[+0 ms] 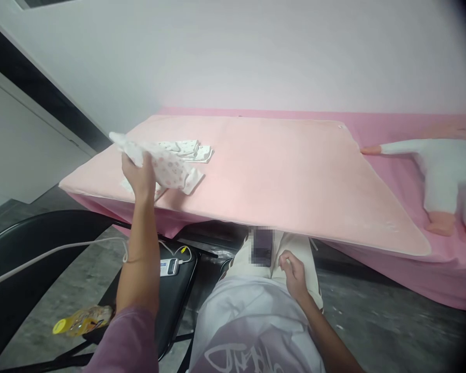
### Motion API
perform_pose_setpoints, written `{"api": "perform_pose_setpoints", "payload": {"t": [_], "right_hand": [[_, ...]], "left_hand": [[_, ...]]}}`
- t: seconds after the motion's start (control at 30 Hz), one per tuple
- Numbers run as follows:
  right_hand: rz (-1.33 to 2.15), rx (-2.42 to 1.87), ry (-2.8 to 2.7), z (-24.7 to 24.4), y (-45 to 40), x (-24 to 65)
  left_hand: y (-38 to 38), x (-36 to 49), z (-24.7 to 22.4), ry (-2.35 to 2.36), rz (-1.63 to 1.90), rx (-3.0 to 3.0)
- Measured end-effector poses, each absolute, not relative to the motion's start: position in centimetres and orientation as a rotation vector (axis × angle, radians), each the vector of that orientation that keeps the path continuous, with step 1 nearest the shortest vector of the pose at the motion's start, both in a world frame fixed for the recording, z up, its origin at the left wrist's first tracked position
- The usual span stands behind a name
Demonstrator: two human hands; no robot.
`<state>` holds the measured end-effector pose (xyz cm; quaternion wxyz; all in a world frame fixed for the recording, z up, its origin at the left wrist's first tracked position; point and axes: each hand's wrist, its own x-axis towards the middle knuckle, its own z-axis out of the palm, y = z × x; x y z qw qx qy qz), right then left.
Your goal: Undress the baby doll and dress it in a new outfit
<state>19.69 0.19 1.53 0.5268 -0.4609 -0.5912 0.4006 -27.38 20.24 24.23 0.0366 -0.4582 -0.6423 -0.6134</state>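
My left hand (139, 178) is closed on a white spotted cloth garment (173, 170), raised over the left part of the table. It hangs to the right of my fingers, and its exact kind is hard to make out. Behind it lie folded white patterned clothes (196, 150). Part of another white cloth (160, 192) shows below, mostly hidden by my left hand and the garment. My right hand (294, 272) rests at my thigh with its fingers loosely curled and nothing visible in them. Left of it, a dark phone-like object (262, 247), partly pixelated, lies on my lap.
A pale pink mat (279, 171) covers the table over a darker pink cloth (396, 282). At the right lies a doll in white clothing (440, 160). A black chair (178, 295) at my left carries a cabled power bank (168, 267); a yellow-capped bottle (83, 320) is nearby.
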Motion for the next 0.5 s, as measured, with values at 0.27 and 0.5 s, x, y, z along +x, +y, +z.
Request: {"api": "perform_pose_setpoints", "payload": {"t": [0.27,0.5], "right_hand": [[0.539,-0.678,-1.697,23.7,5.4,17.9],[0.915,-0.945,-1.544,28.3,6.6,20.8]], "left_hand": [[11.7,-6.5,28.2,-1.383,-2.27,-2.299],[8.4,2.6,28.2,-0.916,-2.265,-2.949]]}}
